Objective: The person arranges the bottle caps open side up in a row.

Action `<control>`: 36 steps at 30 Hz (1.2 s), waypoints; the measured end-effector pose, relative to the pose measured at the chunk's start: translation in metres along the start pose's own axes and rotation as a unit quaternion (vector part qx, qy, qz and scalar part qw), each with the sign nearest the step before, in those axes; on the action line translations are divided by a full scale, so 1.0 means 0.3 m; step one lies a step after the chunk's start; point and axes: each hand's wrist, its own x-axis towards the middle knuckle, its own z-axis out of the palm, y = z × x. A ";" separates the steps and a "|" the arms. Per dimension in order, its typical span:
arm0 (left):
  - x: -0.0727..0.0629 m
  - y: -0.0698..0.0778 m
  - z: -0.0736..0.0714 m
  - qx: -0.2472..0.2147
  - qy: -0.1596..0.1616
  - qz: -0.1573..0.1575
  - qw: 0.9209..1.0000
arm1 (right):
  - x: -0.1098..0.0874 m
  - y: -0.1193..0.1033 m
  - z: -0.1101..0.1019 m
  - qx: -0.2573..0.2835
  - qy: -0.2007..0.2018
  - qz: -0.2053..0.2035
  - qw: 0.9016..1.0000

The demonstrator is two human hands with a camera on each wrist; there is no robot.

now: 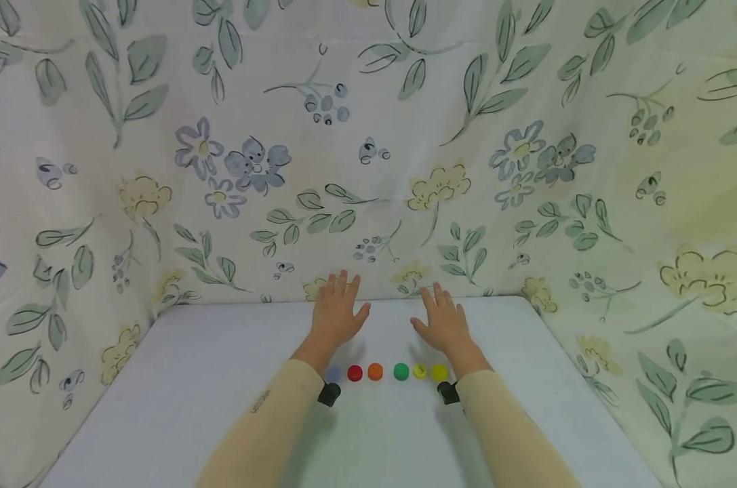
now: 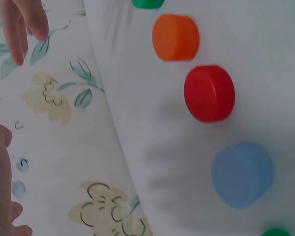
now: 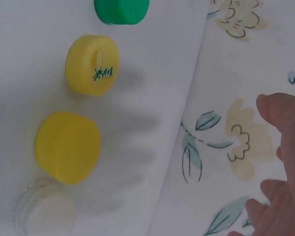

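Note:
Both hands are raised over the far part of the table, fingers extended and apart, holding nothing. Below and nearer than the left hand (image 1: 336, 317) are a light blue cap (image 2: 243, 175), a red cap (image 1: 355, 373) and an orange cap (image 1: 375, 371). The right hand (image 1: 446, 322) hovers beyond a yellow cap (image 1: 440, 372) and a paler yellow cap with dark writing (image 3: 92, 65). Between the hands' sides of the row lies a green cap (image 1: 401, 371). In the right wrist view a whitish cap (image 3: 50, 212) shows beside the yellow one; the left wrist view catches another green cap (image 2: 276, 232) at its bottom edge.
The caps form a row across a white table (image 1: 209, 379). A floral cloth (image 1: 319, 156) hangs behind the table and along both sides. Dark wrist cameras (image 1: 329, 394) sit under the beige sleeves (image 1: 264, 420), which cover part of the table.

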 end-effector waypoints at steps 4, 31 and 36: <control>-0.007 0.039 -0.001 -0.017 0.015 0.018 1.000 | -0.011 -0.017 0.016 0.005 0.013 -0.008 1.000; -0.123 0.199 0.063 -0.143 0.094 0.052 0.984 | -0.117 -0.068 0.065 0.050 0.091 -0.031 0.994; -0.140 0.199 0.080 -0.169 0.117 0.047 0.978 | -0.139 -0.061 0.072 0.081 0.125 -0.039 0.988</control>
